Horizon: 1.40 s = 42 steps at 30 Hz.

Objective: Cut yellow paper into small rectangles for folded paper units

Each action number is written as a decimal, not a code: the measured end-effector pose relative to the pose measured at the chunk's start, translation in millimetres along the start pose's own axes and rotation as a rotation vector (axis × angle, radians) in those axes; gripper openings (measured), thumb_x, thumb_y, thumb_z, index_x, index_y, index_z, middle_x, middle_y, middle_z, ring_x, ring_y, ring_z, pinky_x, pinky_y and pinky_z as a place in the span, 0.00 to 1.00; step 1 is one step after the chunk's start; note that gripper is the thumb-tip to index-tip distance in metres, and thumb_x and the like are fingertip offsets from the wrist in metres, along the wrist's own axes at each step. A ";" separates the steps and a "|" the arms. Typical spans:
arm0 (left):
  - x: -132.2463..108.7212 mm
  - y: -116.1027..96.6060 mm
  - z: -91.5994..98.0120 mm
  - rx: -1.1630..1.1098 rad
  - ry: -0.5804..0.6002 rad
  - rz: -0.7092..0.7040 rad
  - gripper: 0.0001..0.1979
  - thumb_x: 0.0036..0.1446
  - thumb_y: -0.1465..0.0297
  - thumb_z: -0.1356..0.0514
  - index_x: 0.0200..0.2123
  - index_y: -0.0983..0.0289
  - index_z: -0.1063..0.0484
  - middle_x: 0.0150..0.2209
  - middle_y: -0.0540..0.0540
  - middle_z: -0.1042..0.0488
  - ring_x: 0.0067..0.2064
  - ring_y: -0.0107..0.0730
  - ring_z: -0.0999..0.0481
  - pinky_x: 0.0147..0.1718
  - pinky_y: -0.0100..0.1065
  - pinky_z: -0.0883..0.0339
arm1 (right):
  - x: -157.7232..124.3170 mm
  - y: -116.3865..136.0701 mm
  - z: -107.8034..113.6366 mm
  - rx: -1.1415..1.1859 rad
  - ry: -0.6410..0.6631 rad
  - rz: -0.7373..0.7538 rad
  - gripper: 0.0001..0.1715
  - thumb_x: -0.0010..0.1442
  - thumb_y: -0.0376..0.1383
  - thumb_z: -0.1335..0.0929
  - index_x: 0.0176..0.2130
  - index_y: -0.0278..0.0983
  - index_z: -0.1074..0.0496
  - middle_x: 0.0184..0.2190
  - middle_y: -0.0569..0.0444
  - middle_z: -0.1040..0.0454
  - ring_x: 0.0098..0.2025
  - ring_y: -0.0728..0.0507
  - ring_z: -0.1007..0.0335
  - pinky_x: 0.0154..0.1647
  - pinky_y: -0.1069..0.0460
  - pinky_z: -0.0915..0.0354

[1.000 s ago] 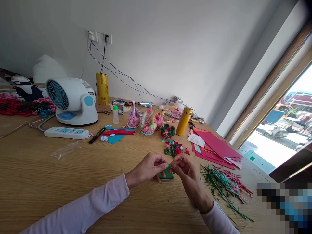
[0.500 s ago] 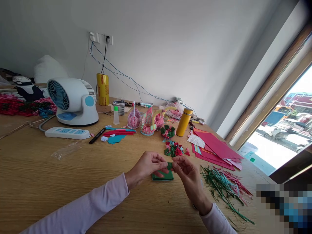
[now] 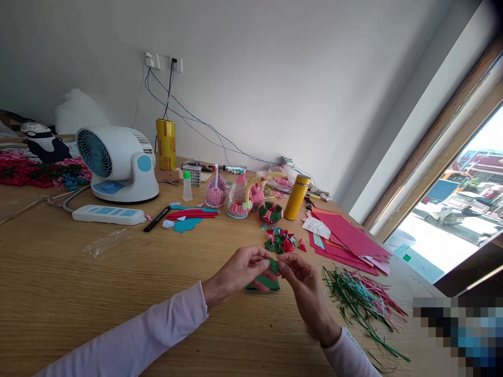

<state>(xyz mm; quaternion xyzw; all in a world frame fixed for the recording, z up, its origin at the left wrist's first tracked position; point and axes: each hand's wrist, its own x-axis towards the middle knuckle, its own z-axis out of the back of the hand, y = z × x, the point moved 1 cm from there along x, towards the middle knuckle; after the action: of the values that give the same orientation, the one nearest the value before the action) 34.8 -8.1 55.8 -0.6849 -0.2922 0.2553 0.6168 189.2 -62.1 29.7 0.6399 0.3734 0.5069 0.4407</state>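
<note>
Between my fingertips is a small piece of green paper (image 3: 273, 265), pinched from the left by my left hand (image 3: 245, 269) and from the right by my right hand (image 3: 302, 283). Its exact folds are too small to make out. Below it on the table lies a stack of green paper (image 3: 264, 285), partly covered by my left fingers. Just beyond my hands sits a heap of folded paper triangles (image 3: 280, 241) in green, red and pink. Behind that heap stands a round green and pink folded-paper ring (image 3: 271, 213).
Paper swans (image 3: 239, 198) and a yellow flask (image 3: 297, 197) stand farther back. Red paper sheets (image 3: 349, 233) and thin paper strips (image 3: 365, 298) lie to the right. On the left are a white fan (image 3: 118, 162), a power strip (image 3: 109, 214), a black cutter (image 3: 157, 218) and a green-capped bottle (image 3: 187, 187).
The green paper has turned slightly between my fingertips and shows more of its surface. My left fingers have shifted a little; my right hand is nearly still.
</note>
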 end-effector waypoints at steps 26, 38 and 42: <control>6.9 11.3 8.6 -0.018 -0.134 -0.113 0.16 0.47 0.62 0.34 0.33 0.68 0.31 0.30 0.53 0.27 0.31 0.33 0.23 0.26 0.31 0.27 | 1.7 0.8 0.4 -0.070 0.096 -0.136 0.17 0.53 0.48 0.29 0.30 0.35 0.24 0.22 0.54 0.24 0.24 0.46 0.28 0.23 0.54 0.36; -4.2 2.7 -2.9 0.464 -0.191 -0.189 0.14 0.55 0.63 0.41 0.41 0.66 0.25 0.33 0.56 0.21 0.31 0.35 0.22 0.21 0.28 0.31 | 0.5 5.7 -2.4 -0.017 0.071 -0.190 0.18 0.51 0.48 0.27 0.30 0.35 0.21 0.25 0.52 0.21 0.27 0.45 0.26 0.24 0.54 0.34; -4.9 2.0 -4.4 0.478 -0.207 -0.220 0.14 0.51 0.65 0.37 0.40 0.65 0.25 0.37 0.56 0.21 0.37 0.37 0.21 0.29 0.29 0.29 | -0.4 4.4 -3.9 -0.055 0.037 -0.171 0.18 0.48 0.48 0.26 0.29 0.35 0.21 0.23 0.53 0.21 0.26 0.44 0.25 0.23 0.54 0.33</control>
<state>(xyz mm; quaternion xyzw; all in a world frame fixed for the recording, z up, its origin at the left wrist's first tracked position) 34.7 -14.8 54.2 -0.4545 -0.3578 0.3167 0.7517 185.4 -63.2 34.1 0.5839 0.4205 0.4891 0.4930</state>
